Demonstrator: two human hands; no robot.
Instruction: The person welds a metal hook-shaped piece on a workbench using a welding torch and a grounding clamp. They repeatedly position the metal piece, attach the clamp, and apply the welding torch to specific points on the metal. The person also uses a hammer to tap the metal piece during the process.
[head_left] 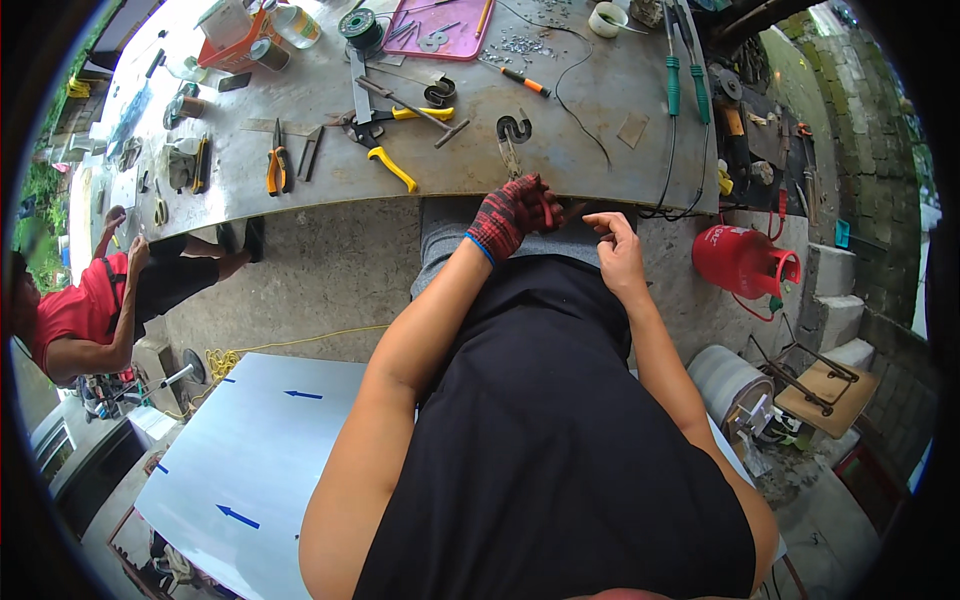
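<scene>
My left hand (508,215), in a red and black knit glove, is clenched just below the front edge of the grey metal workbench (600,150). A thin red item (547,210) sticks out of its fingers; I cannot make out what it is. My bare right hand (617,252) hovers a little to the right over my lap, index finger stretched toward the glove, with nothing visible in it. A bent metal hook piece (513,130) lies on the bench right above the gloved hand.
On the bench lie a hammer (415,108), yellow-handled snips (392,168), orange pliers (277,165), an orange screwdriver (524,81), a pink tray (440,28) and green-handled tools (673,85). A red gas cylinder (738,262) stands at right. Another person in a red shirt (75,310) crouches at left. A white sheet (265,450) lies beside me.
</scene>
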